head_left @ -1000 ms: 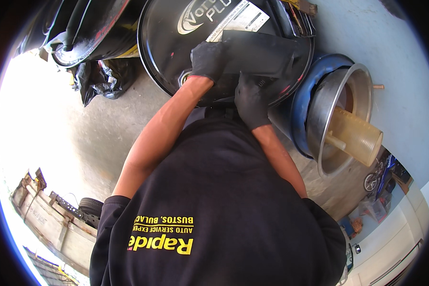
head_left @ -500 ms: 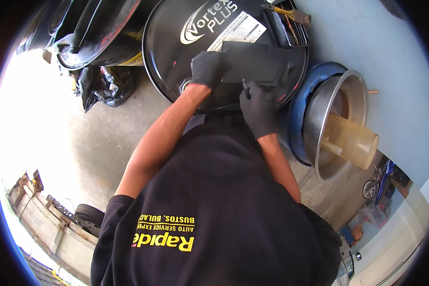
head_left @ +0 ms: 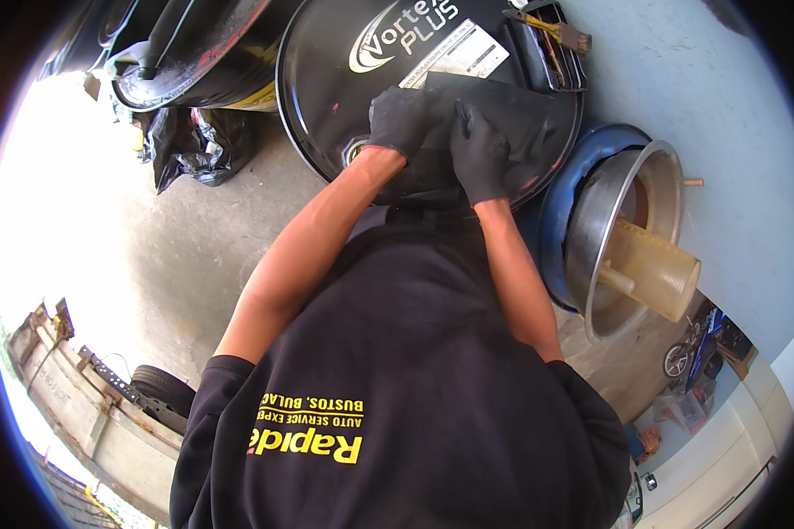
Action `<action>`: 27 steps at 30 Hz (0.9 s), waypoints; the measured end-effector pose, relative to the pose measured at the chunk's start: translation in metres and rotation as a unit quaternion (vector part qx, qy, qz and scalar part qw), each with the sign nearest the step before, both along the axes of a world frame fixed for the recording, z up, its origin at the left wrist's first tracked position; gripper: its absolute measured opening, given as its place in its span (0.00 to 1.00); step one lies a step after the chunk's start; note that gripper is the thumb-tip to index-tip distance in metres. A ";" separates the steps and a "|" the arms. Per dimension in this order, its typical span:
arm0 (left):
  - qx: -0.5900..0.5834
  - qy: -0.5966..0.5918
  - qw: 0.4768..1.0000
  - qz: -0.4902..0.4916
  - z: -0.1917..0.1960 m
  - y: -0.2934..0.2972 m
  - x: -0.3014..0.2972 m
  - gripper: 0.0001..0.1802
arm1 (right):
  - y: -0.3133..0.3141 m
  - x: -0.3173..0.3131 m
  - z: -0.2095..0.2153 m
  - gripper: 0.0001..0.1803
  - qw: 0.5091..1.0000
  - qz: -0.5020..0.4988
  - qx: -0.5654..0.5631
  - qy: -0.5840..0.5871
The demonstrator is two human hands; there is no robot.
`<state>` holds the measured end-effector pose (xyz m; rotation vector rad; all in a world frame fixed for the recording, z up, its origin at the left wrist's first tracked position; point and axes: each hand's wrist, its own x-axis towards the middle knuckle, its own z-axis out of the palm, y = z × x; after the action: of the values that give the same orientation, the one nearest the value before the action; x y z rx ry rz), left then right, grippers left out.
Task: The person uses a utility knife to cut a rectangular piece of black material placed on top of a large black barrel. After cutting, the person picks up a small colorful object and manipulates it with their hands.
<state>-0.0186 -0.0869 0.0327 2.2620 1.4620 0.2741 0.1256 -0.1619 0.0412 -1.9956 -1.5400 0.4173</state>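
A thin black sheet (head_left: 525, 115) lies over the lid of a black drum (head_left: 326, 66) in front of me. My left hand (head_left: 400, 121), in a black glove, is closed on the sheet's left edge; its fingertips blend into the dark material. My right hand (head_left: 483, 159), gloved too, is over the sheet with its fingers closed. A small dark tip shows at the top of that hand, and I cannot make out whether it is a tool or a finger. A white label (head_left: 468, 55) on the lid is partly covered by the sheet.
A black tray (head_left: 547, 53) with a brush (head_left: 569, 37) sits on the lid's right side. To the right, a metal basin (head_left: 591, 300) on a blue drum (head_left: 551, 212) holds a yellowish plastic jug (head_left: 653, 260). Black drums (head_left: 194, 70) and a plastic bag (head_left: 194, 150) are at left.
My right hand has moved up the sheet, nearer to my left hand. The sheet has shifted and its near edge looks less straight. The whole view has shifted slightly.
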 end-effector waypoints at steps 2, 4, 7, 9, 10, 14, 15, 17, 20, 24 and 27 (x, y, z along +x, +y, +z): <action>-0.012 0.001 1.000 0.001 0.003 0.002 0.000 0.19 | 0.001 -0.003 0.005 0.11 1.000 -0.009 -0.016 -0.003; -0.015 0.001 1.000 -0.002 0.005 0.003 0.000 0.19 | 0.000 -0.003 0.000 0.12 1.000 -0.010 -0.015 -0.008; 0.000 -0.012 1.000 -0.005 0.003 0.002 -0.001 0.15 | 0.000 -0.004 -0.003 0.12 1.000 -0.008 0.002 -0.007; 0.017 -0.036 0.999 0.003 0.001 0.001 -0.001 0.13 | 0.001 -0.005 -0.001 0.11 1.000 -0.008 0.004 -0.006; 0.020 -0.039 0.999 0.002 0.001 0.002 -0.001 0.14 | 0.001 -0.006 0.000 0.11 1.000 -0.008 -0.002 -0.007; 0.044 -0.042 0.998 -0.002 -0.007 0.003 -0.003 0.15 | 0.003 -0.010 0.005 0.12 0.998 -0.010 -0.057 -0.021; 0.053 -0.041 0.998 -0.003 -0.007 0.004 -0.004 0.15 | 0.003 -0.011 0.005 0.12 0.998 -0.009 -0.057 -0.022; 0.045 -0.038 0.998 -0.001 -0.006 0.005 -0.007 0.15 | 0.006 -0.013 0.004 0.12 0.998 -0.006 -0.057 -0.026; 0.044 -0.038 0.998 0.004 -0.007 0.008 -0.011 0.14 | 0.008 -0.016 -0.002 0.12 1.000 -0.011 -0.013 -0.023; 0.042 -0.042 0.998 0.004 -0.009 0.011 -0.017 0.14 | 0.013 -0.021 -0.003 0.10 0.999 0.010 0.012 -0.039; 0.039 -0.042 0.998 0.002 -0.007 0.012 -0.020 0.14 | 0.015 -0.023 -0.003 0.09 0.999 0.011 0.012 -0.043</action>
<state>-0.0384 -0.0748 0.0260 2.2799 1.4364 0.4299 0.1030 -0.1468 0.0378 -2.0034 -1.6145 0.3239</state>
